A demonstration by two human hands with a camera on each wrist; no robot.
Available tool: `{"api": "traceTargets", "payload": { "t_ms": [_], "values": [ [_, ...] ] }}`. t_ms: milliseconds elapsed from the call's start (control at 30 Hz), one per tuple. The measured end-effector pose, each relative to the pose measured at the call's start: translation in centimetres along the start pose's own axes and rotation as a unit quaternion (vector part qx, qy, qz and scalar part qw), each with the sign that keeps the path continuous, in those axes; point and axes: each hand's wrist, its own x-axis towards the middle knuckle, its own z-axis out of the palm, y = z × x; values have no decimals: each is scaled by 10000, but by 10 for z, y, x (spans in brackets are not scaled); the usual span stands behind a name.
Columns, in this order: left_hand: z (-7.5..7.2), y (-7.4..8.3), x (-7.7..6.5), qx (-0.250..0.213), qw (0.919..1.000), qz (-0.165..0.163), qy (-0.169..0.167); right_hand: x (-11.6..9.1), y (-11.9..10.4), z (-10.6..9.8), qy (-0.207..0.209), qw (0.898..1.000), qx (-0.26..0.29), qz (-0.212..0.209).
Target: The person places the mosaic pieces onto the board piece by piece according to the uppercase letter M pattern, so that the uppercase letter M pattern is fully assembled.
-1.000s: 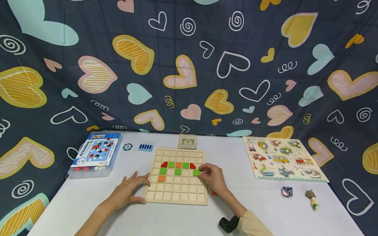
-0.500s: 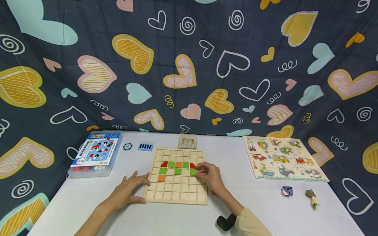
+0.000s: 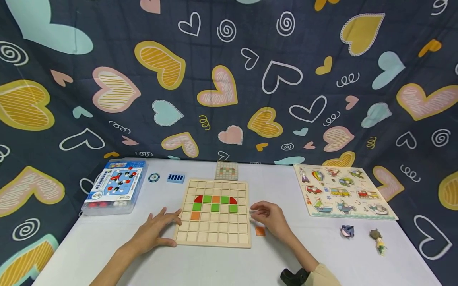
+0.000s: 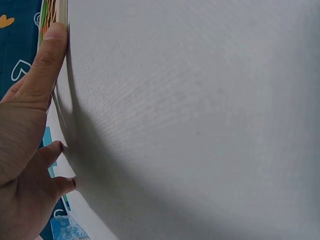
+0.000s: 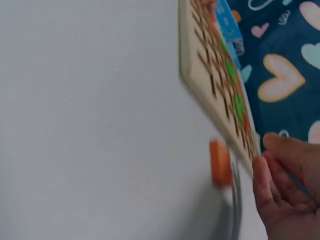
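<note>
A wooden grid board (image 3: 214, 237) lies on the white table with red, green and orange tiles set in its squares. My left hand (image 3: 154, 232) touches the board's left edge, thumb near the front corner and fingers spread. To the right of the board hovers my right hand (image 3: 272, 220), fingers loosely bent and holding nothing. The nearest filled square on that side bears a green tile (image 3: 233, 208), under a red rounded corner tile (image 3: 233, 200). An orange tile (image 3: 260, 231) lies on the table by the board's right edge, close to the right hand.
Behind the board is a small pattern card (image 3: 227, 171). At left stand a molecule-kit box (image 3: 118, 182), a round chip (image 3: 154, 177) and a blue slotted piece (image 3: 175, 178). A picture puzzle board (image 3: 343, 194), two small figures (image 3: 347, 231) and a heart-print cloth (image 3: 229, 79) are also there.
The right hand has set the green tile into its square under the right red tile, let go and drawn back right, uncovering the orange tile. The left hand has stayed put.
</note>
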Motion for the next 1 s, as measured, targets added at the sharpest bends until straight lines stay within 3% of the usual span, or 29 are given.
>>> {"api": "traceTargets", "payload": {
  "t_ms": [167, 333, 633, 767, 1000],
  "values": [
    [0, 0, 2, 9, 10000, 13, 21, -21, 9, -21, -468, 9988, -138, -24],
    [2, -2, 2, -1, 10000, -12, 33, -37, 18, -27, -692, 9973, -207, -123],
    [2, -5, -2, 81, 10000, -11, 40, -41, 23, -18, -399, 9987, -153, -282],
    [3, -5, -3, 72, 10000, -14, 40, -40, 22, -17, -350, 9989, 228, -229],
    [4, -5, -2, 84, 9999, 35, 73, -37, 20, -17, -195, 9941, 1041, 235]
  ]
}}
